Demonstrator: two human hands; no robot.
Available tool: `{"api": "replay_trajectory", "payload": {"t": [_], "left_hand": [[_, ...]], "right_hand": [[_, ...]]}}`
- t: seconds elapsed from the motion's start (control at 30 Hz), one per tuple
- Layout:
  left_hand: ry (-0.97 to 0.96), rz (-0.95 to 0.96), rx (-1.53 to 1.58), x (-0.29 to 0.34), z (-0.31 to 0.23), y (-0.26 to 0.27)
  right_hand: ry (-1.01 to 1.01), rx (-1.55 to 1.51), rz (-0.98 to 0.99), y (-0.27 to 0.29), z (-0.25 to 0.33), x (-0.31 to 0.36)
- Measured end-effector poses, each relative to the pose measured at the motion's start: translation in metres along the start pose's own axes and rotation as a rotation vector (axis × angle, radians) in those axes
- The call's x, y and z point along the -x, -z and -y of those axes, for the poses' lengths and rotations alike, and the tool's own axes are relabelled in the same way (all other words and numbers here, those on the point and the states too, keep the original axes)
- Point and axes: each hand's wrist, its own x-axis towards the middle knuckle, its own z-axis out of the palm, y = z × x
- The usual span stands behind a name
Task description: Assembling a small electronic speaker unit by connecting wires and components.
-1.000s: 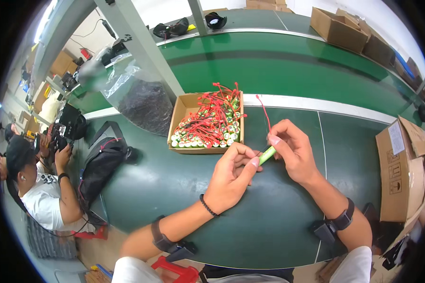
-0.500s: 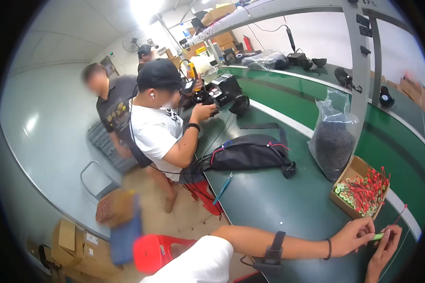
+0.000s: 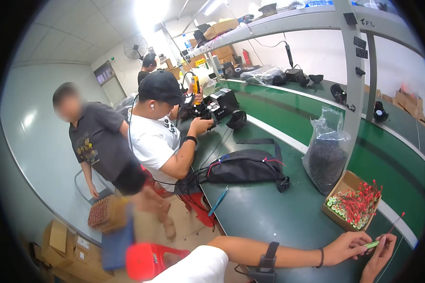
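Since the prior frame my view has stayed swung off to the left w/ only a slight shift: hands sit at the lower right edge as before, and the co-workers now fill the centre a bit larger. Left hand (image 3: pixel 347 247) reaches across the green bench (image 3: pixel 278 212), thumb and fingertips pinched shut on a small green cylinder (image 3: pixel 371 245). Right hand (image 3: pixel 381 257) comes up from the bottom edge, fingers curled round the cylinder's far end, where a thin red wire (image 3: pixel 395 223) rises from it. Both hands hold the piece just above the bench, right beside a cardboard box (image 3: pixel 337 195) packed w/ more green cylinders and red wires. Behind the box stands a clear plastic bag (image 3: pixel 327 151) of dark bits, leaning by a grey post. Further left on the bench lies a black bag (image 3: pixel 245 166), w/ a blue pen-like item (image 3: pixel 218 201) near the edge. A seated person in a white shirt (image 3: pixel 156 141) works at a black device; another in a dark shirt stands beside them.
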Motion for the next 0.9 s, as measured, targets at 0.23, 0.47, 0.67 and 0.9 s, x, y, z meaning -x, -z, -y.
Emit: {"api": "replay_trajectory", "payload": {"t": [0.23,0.47,0.67,0.9], "left_hand": [[0.004,0.023,0.034,-0.001,0.002,0.001],[-0.039,0.001,0.001,-0.003,0.004,0.003],[-0.015,-0.055,-0.01,-0.001,0.006,0.006],[-0.022,-0.121,-0.062,0.002,0.003,0.004]], "right_hand": [[0.036,-0.029,-0.03,-0.002,0.001,-0.001],[-0.13,-0.008,-0.059,-0.006,0.035,0.0],[-0.009,-0.034,-0.005,-0.013,0.025,0.003],[-0.046,-0.042,-0.002,-0.016,0.034,0.004]]}}
